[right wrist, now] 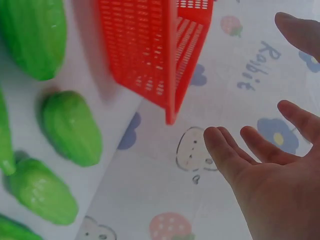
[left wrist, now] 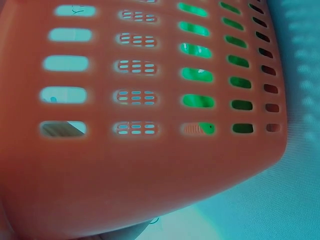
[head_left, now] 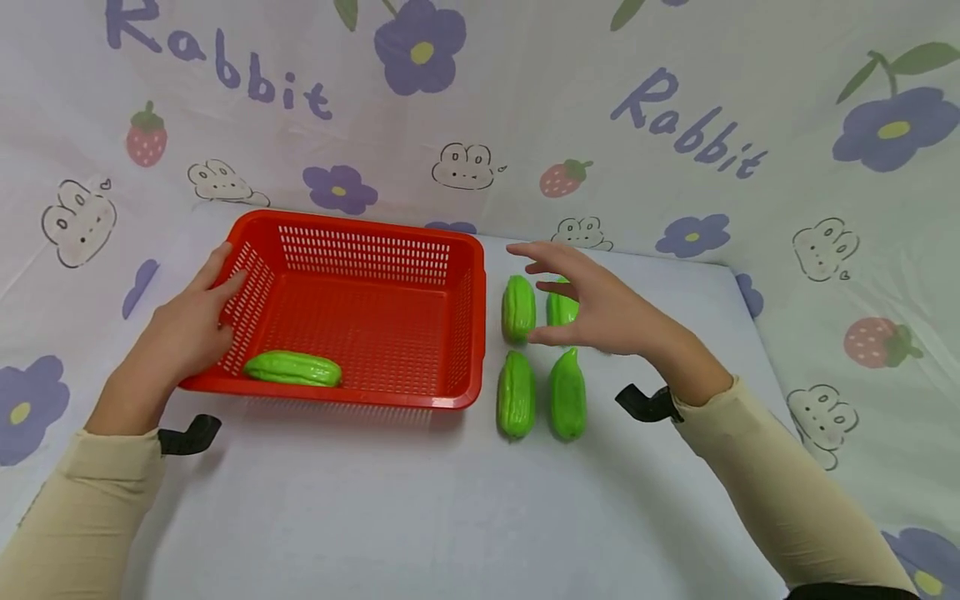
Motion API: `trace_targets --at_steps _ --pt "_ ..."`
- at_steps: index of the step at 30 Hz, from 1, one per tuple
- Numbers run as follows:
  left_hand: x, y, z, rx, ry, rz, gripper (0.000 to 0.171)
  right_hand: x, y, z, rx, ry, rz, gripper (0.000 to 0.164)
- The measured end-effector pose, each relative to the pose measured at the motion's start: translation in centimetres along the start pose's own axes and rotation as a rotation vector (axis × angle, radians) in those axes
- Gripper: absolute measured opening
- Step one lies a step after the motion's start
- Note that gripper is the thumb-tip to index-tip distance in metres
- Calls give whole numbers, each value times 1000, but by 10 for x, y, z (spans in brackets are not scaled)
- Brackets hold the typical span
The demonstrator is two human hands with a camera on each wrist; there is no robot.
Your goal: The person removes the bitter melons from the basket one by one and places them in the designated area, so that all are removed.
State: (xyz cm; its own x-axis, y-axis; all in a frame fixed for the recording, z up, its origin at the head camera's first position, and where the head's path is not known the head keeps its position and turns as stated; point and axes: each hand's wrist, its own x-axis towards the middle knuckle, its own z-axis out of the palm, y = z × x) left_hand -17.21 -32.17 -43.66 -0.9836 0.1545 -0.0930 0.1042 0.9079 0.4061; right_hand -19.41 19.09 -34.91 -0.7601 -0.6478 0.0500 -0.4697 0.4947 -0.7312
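My left hand (head_left: 183,333) grips the left rim of a red plastic basket (head_left: 348,400), its fingers lying over the edge. Inside, along the near wall, rests one green ridged gourd (head_left: 292,368). The left wrist view is filled by the slotted basket wall (left wrist: 140,175), with green showing through the slots. To the right of the basket, my right hand (head_left: 600,308) is raised with fingers spread and nothing in them. Below it on the table lie more gourds: one at the back left (head_left: 518,310), two nearer (head_left: 517,396), and another partly covered by the hand (head_left: 561,308).
A white cloth covers the table (head_left: 450,508). Behind and around it hangs a printed sheet (head_left: 510,108) with rabbits, flowers and strawberries. Each wrist carries a black camera mount (head_left: 191,435). In the right wrist view the basket's end wall (right wrist: 135,50) stands beyond several gourds (right wrist: 72,127).
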Motion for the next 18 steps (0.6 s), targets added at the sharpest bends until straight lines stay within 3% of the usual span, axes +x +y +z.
trace_targets --at_steps 18 --pt "1 1 3 -10 2 -8 86 60 -27 23 80 2 -153 91"
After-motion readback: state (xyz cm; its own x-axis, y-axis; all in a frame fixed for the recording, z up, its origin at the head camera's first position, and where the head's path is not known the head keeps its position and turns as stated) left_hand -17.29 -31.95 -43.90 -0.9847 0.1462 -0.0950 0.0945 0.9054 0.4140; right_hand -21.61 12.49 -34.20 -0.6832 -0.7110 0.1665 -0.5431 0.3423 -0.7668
